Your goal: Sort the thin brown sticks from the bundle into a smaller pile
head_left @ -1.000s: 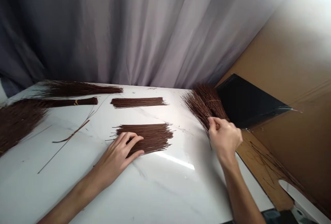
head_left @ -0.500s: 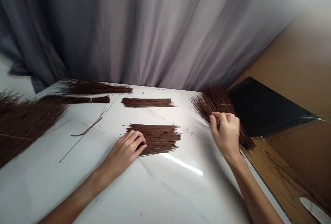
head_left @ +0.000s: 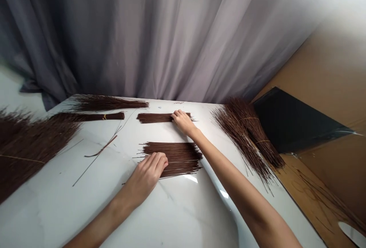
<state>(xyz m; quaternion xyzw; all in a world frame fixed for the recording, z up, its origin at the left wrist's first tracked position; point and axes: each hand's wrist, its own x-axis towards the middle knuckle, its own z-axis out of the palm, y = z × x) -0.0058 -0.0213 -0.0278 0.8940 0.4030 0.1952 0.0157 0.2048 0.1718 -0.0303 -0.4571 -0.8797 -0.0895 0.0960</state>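
Observation:
Thin brown sticks lie side by side in a wide flat pile (head_left: pixel 183 158) at the middle of the white table (head_left: pixel 183 210). My left hand (head_left: pixel 153 168) rests on the left part of this pile, its fingers pressed together; whether a stick is between them is hidden. Farther back is a narrower bundle of trimmed sticks (head_left: pixel 154 118). Over its right end, my right hand (head_left: pixel 180 120) has its fingers curled down onto the sticks. That hand's fingertips are partly hidden.
Bushy twig bundles lie at right (head_left: pixel 243 133) and far left (head_left: pixel 31 145). A tied bundle (head_left: pixel 114 116) and a loose-ended one (head_left: pixel 114 103) lie at back left. Stray twigs (head_left: pixel 100 150) are near them. Behind hangs a grey curtain (head_left: pixel 160 34); a black panel (head_left: pixel 291 122) stands right.
My right hand has moved left from the right-hand twigs to the narrow bundle. My left hand's fingers are drawn closer together, and the wide pile now shows a gap between its sticks.

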